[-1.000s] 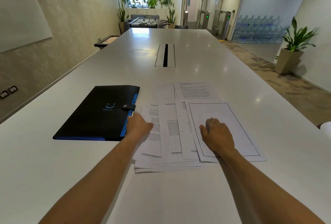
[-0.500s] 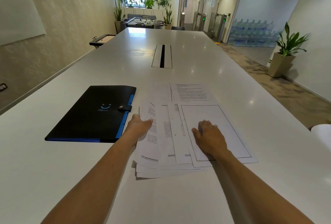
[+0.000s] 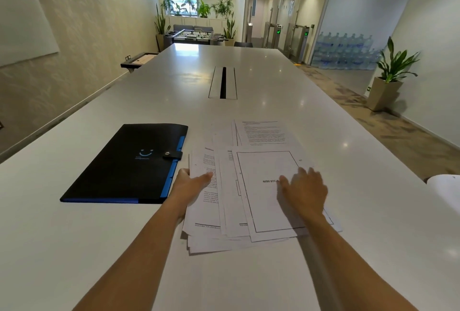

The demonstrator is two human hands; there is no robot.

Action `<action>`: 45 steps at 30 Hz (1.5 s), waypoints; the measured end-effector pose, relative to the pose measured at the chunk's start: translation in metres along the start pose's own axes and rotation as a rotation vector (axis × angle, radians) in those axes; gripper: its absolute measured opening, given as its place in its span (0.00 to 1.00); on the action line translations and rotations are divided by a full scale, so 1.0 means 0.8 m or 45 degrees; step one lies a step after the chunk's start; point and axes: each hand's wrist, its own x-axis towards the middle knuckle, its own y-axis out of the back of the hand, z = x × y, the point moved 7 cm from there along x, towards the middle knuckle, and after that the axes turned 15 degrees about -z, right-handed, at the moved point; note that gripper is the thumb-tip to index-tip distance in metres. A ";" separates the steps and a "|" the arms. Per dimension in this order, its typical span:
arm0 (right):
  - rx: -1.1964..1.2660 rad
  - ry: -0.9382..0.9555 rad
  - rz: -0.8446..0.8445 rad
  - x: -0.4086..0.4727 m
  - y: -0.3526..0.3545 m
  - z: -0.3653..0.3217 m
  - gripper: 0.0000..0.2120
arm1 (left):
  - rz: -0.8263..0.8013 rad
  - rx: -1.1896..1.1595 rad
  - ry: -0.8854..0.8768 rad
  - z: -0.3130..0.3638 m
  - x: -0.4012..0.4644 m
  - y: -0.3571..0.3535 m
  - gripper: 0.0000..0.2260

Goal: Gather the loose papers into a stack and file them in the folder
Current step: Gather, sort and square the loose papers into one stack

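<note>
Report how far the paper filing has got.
Done: nothing finished; the papers lie fanned and overlapping on the white table. In hand: the left hand grips their left edge, and the right hand lies flat on the top sheet. Left: squaring the stack, then opening the black folder, whose strap is snapped shut.

We have slid our right hand (image 3: 305, 191) rightward across the top sheet (image 3: 263, 193), exposing its printed heading, and narrowed the papers (image 3: 224, 201).
</note>
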 end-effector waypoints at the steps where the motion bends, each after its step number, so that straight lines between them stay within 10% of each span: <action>1: 0.024 -0.072 -0.030 0.000 0.000 0.012 0.28 | 0.005 0.003 -0.006 0.001 0.000 -0.001 0.22; 20: 0.234 0.142 -0.293 -0.028 -0.041 -0.056 0.31 | -0.023 0.362 -0.139 -0.003 -0.007 -0.011 0.44; 32: 1.872 0.271 -0.665 -0.023 -0.047 -0.049 0.25 | -0.196 0.177 -0.501 0.047 -0.040 -0.014 0.40; 36: 1.515 0.576 -0.394 -0.022 0.012 -0.060 0.14 | -0.216 0.289 -0.674 0.096 -0.057 -0.017 0.36; 45: 1.349 0.964 -0.058 -0.033 0.120 -0.094 0.24 | -0.039 0.393 -0.987 0.197 -0.080 -0.020 0.25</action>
